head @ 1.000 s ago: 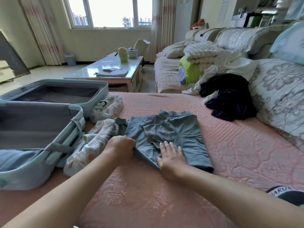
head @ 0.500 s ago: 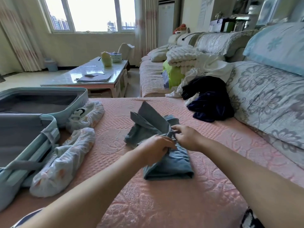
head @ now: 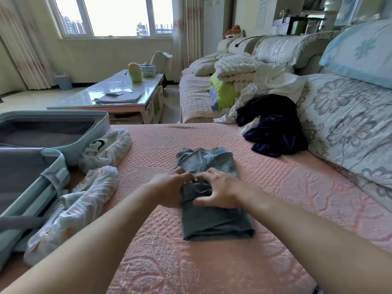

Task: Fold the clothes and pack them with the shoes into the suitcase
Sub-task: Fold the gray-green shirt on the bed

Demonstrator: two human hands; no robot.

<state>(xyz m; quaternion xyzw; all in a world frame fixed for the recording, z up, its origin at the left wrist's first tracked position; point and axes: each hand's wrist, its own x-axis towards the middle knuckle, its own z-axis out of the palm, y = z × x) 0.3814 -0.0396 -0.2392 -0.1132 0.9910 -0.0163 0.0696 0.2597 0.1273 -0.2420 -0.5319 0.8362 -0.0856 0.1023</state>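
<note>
The slate-blue cotton garment [head: 214, 219] lies as a narrow folded strip in the middle of the pink quilted bedcover [head: 297, 187]. The left hand [head: 169, 188] grips its left edge with curled fingers, and the right hand [head: 219, 190] presses it with fingers spread. Folding looks unfinished: the strip probably needs doubling over before it goes left into the open pale-blue hard-shell suitcase [head: 99, 132].

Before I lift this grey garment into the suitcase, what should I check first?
1. Garment folded compact: not ok, its far end is rumpled.
2. Both hands on it: ok, left hand and right hand rest on its middle.
3. Firm grip: cannot tell.
4. Suitcase open: ok.
5. Path to suitcase: not ok, wrapped shoes lie between; lift over them.
6. Other clothes folded: not ok, dark pile lies crumpled.
</note>
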